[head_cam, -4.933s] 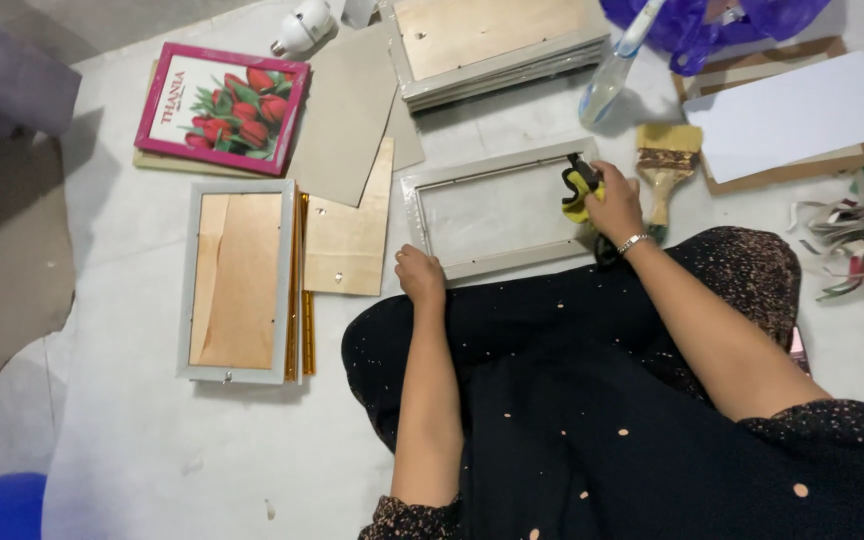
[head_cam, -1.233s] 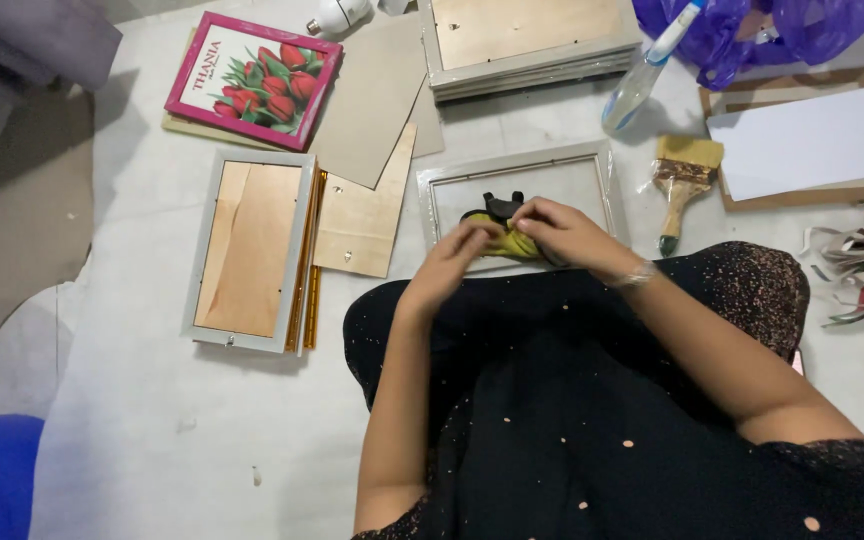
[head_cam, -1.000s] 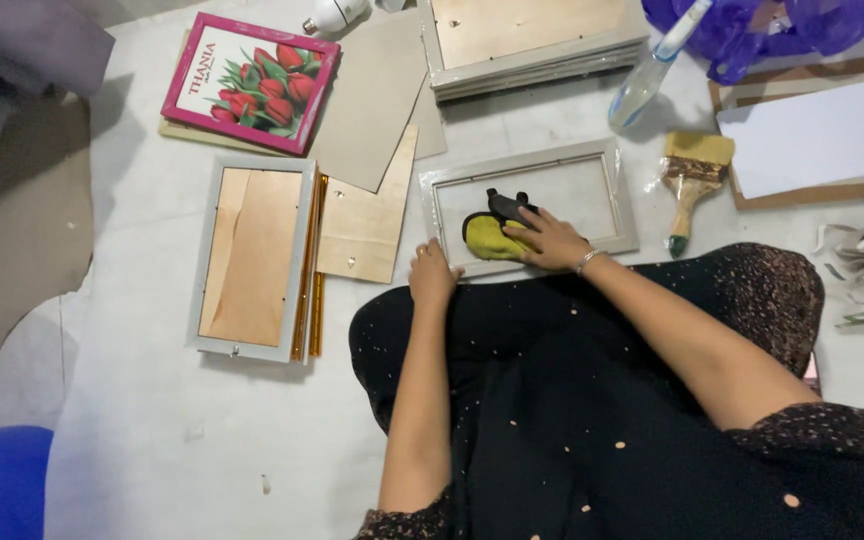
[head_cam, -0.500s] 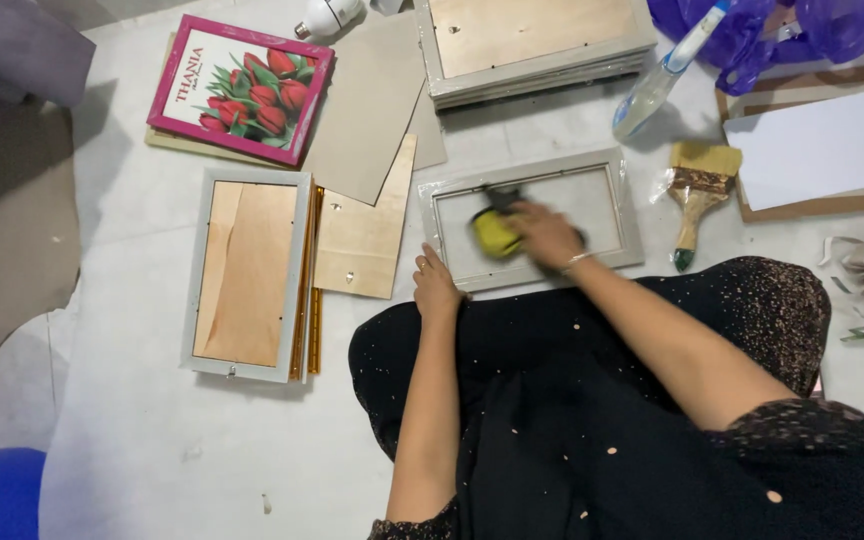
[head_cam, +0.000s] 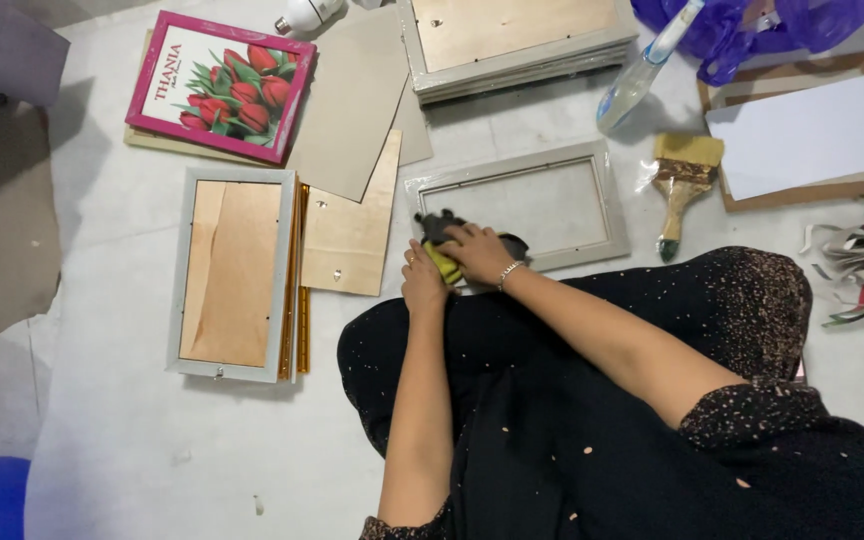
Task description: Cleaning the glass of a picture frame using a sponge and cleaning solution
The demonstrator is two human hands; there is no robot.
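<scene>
Far left on my feed there's a pink-bordered picture of red tulips (head_cam: 220,82) up top, and below it a grey picture frame (head_cam: 234,272) lying face down with its plywood backing showing, gold-edged frames stacked just under its right side. Next over, a loose plywood backing board (head_cam: 350,235) with a sheet of grey cardboard (head_cam: 352,100) overlapping its top.

Middle of the view: the left hand (head_cam: 424,283) sits flat and open, fingers resting at the near left corner of the empty grey frame (head_cam: 520,206), which lies on the white floor sheet right in front of the knees. The right hand (head_cam: 477,251) is touching it, closed down on a yellow and black cloth (head_cam: 441,244) pressed onto that same corner of the frame.

Further right, a spray bottle (head_cam: 640,72) lies tilted near another stacked frame (head_cam: 514,42), then a paintbrush (head_cam: 681,180) just beside the frame, a white sheet on cardboard (head_cam: 812,135) and paper scraps (head_cam: 855,275).
</scene>
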